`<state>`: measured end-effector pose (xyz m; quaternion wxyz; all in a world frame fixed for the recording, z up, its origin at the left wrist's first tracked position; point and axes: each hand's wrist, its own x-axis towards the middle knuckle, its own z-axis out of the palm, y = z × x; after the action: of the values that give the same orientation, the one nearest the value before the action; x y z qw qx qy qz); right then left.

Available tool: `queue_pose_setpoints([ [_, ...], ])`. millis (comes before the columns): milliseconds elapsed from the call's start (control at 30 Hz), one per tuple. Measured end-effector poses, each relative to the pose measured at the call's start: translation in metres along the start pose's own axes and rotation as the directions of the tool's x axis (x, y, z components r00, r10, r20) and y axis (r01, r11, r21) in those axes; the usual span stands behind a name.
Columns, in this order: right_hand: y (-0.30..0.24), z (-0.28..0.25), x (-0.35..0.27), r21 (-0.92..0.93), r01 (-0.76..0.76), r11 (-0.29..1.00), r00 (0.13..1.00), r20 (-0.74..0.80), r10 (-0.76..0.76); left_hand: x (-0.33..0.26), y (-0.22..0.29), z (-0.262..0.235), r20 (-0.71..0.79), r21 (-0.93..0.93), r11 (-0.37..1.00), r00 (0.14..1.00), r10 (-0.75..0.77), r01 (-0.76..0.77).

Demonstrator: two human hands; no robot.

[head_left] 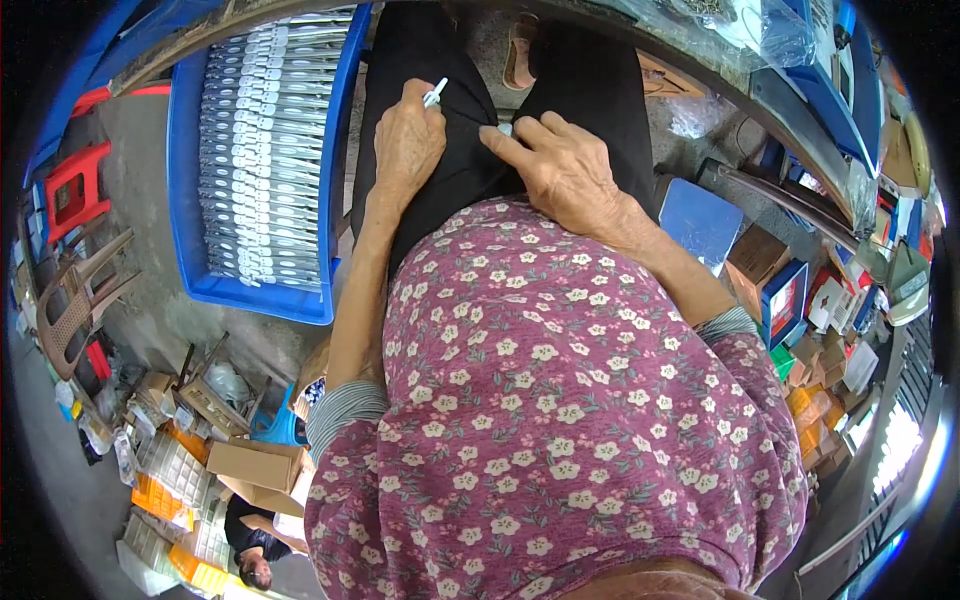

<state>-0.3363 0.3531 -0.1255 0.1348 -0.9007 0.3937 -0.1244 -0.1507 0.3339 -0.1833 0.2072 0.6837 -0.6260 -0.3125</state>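
Note:
My left hand (408,150) is closed over my left thigh, with a small white stick-like piece (436,92) poking out between thumb and fingers. My right hand (567,170) rests between my thighs, fingers curled. A small pale piece (505,129) shows at its fingertips; most of it is hidden, so its kind does not show. To the left of my left arm stands a blue plastic tray (326,230). Stacked in rows inside it are many slim white-and-grey pieces (255,150) with long metallic-looking parts.
A worn table edge (700,62) curves across the top, with clear plastic wrap (790,35) on it. At left are a red stool (78,190) and a brown plastic chair (75,300). Behind lie a cardboard box (255,465) and a person (250,530). Boxes crowd the right.

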Motion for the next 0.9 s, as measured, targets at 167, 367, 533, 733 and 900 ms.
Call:
queue_pose_setpoints([
  [167,0.0,0.002,0.001,-0.063,0.063,0.996,0.998,-0.028,-0.065,0.002,0.0,-0.003,0.027,-0.028,0.999,0.999,-0.029,0.03],
  [367,0.004,0.01,-0.001,0.179,-0.064,0.982,0.998,0.009,0.064,0.002,0.004,-0.008,0.045,-0.01,1.0,0.999,-0.006,0.006],
  [533,0.008,0.021,-0.002,0.449,-0.086,0.89,0.982,-0.113,0.152,0.001,0.0,-0.003,0.033,0.056,0.997,0.998,0.057,-0.059],
  [733,0.0,0.014,0.0,0.229,-0.116,0.966,0.992,0.072,0.101,-0.001,0.002,0.003,0.007,0.169,0.981,0.996,0.092,-0.092],
  [900,-0.001,0.017,0.001,0.19,-0.132,0.973,0.986,0.127,0.109,-0.004,0.003,0.008,-0.012,0.252,0.959,0.99,0.137,-0.13],
])
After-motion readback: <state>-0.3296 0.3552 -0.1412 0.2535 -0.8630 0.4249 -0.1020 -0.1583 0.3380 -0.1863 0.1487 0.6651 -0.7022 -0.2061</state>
